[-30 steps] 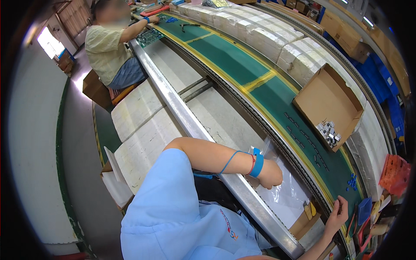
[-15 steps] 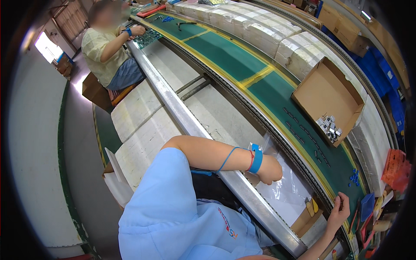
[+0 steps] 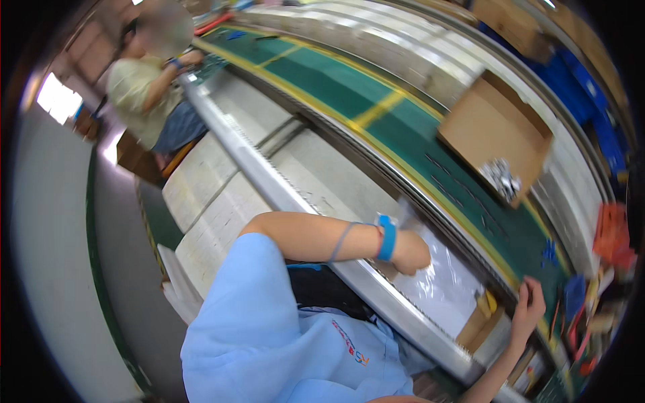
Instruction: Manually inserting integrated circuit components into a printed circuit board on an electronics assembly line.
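A: Biggest things first?

B: A long green conveyor belt with yellow borders (image 3: 403, 131), then a silver metal rail (image 3: 269, 181) alongside, nearer the person. An open, shallow brown cardboard box (image 3: 494, 124) sits at the belt's far side. Between rail and belt lies shiny clear plastic film (image 3: 440, 289).

A: And the hands?

B: The left hand (image 3: 411, 253) is over the film — fingers turned down and hidden, so I can't tell what they hold. The right hand (image 3: 529, 312) is by the belt's near border, fingers loosely parted, nothing visible between them.

A: What's laid out, what isn't?

B: Partway, I'd judge: small silver metal parts (image 3: 500, 178) are heaped in the box, slim dark strips (image 3: 445, 191) lie in rows on the belt, and tiny blue pieces (image 3: 549, 252) form a loose cluster near the right hand.

A: Hard to see?

B: Blur smears the small pieces — the blue ones may be separate or touching. The right forearm is cut off at the lower edge.
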The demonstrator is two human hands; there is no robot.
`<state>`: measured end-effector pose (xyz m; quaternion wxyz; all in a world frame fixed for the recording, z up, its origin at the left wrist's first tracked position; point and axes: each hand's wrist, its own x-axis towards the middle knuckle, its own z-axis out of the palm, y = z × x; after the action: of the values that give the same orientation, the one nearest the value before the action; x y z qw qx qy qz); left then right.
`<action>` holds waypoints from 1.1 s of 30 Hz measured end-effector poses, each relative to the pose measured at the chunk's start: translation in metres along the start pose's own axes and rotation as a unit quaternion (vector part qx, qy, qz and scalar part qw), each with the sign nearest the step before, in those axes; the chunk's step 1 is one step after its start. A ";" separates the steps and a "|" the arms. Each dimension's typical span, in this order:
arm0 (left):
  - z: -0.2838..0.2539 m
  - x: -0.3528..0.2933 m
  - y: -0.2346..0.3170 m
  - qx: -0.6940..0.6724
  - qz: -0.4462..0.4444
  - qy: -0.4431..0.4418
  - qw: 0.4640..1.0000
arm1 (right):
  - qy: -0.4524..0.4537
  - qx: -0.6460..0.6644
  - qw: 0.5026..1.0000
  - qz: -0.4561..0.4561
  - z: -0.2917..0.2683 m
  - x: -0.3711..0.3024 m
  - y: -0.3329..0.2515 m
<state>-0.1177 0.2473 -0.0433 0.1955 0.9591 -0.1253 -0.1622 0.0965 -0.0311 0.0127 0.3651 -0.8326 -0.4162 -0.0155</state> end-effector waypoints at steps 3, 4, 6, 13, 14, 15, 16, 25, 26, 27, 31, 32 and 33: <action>0.001 -0.007 -0.005 0.000 -0.018 -0.012 1.000 | -0.017 0.024 1.000 0.004 0.008 0.011 -0.010; -0.010 -0.010 0.000 0.009 -0.040 -0.051 0.998 | -0.003 0.013 1.000 -0.020 0.008 0.013 -0.009; -0.012 -0.014 0.002 0.001 -0.047 -0.049 0.998 | -0.001 0.011 0.999 0.038 0.008 0.015 -0.016; -0.004 -0.011 -0.003 -0.031 0.009 -0.021 0.999 | 0.020 -0.023 0.998 0.063 0.001 0.007 -0.011; -0.004 -0.010 -0.001 -0.036 0.006 -0.019 0.999 | 0.015 -0.021 0.997 0.069 0.000 0.006 -0.011; -0.006 -0.011 0.001 -0.039 0.007 -0.021 0.999 | 0.008 -0.018 0.997 0.071 0.000 0.006 -0.012; -0.009 -0.011 0.003 -0.034 -0.002 -0.027 0.999 | 0.006 -0.018 0.997 0.073 -0.001 0.005 -0.012; -0.008 -0.013 0.002 -0.027 -0.003 -0.030 0.999 | -0.020 -0.027 0.996 0.081 0.002 0.005 -0.016; -0.009 -0.013 0.003 -0.023 -0.004 -0.033 0.999 | -0.018 -0.028 0.996 0.077 0.002 0.006 -0.016; -0.008 -0.013 0.002 -0.024 -0.003 -0.033 0.999 | -0.017 -0.030 0.997 0.075 0.003 0.006 -0.015; -0.005 -0.012 -0.001 -0.021 0.005 -0.031 0.999 | -0.018 -0.026 0.996 0.089 0.003 0.006 -0.013; -0.004 -0.012 -0.001 -0.019 0.011 -0.027 0.999 | -0.001 -0.010 0.997 0.071 0.006 0.004 -0.008; -0.004 -0.011 -0.001 -0.018 0.020 -0.029 0.999 | 0.018 0.003 0.998 0.058 0.005 0.003 -0.005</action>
<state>-0.1261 0.2532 -0.0376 0.2119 0.9478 -0.1466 -0.1880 0.0938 -0.0247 0.0129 0.3753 -0.8537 -0.3609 -0.0083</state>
